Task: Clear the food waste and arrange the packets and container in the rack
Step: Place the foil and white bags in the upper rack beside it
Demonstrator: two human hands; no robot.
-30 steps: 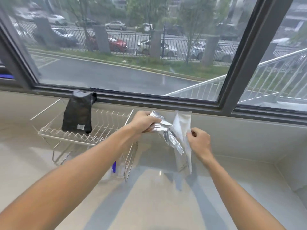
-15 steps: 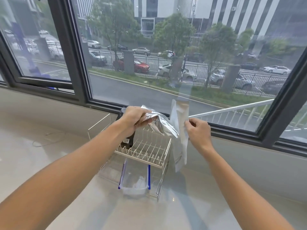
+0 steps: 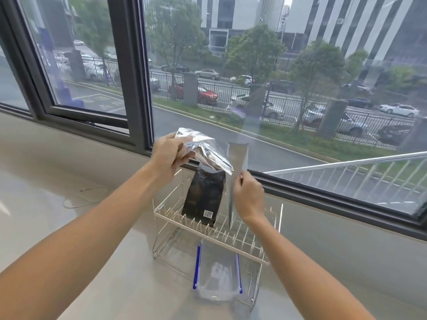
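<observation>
Both hands have carried the packets from beside the wire rack to directly above its upper tier, centre of frame.

Left hand [image 3: 169, 155] grips the crumpled silver foil packet [image 3: 203, 151], fingers curled round its bunched top. Right hand [image 3: 248, 198] pinches the edge of the flat white packet [image 3: 238, 158], which hangs upright with its lower end down among the tines of the wire rack [image 3: 217, 229]. Black packet [image 3: 204, 199] already stands on that tier, just left of the white one. Clear container with blue clips [image 3: 217, 277] sits on the lower tier, bottom centre. Judgement: white packet is about to be slotted in beside the black one; foil packet left to place. No food waste is visible on the pale counter [image 3: 69, 227].
</observation>
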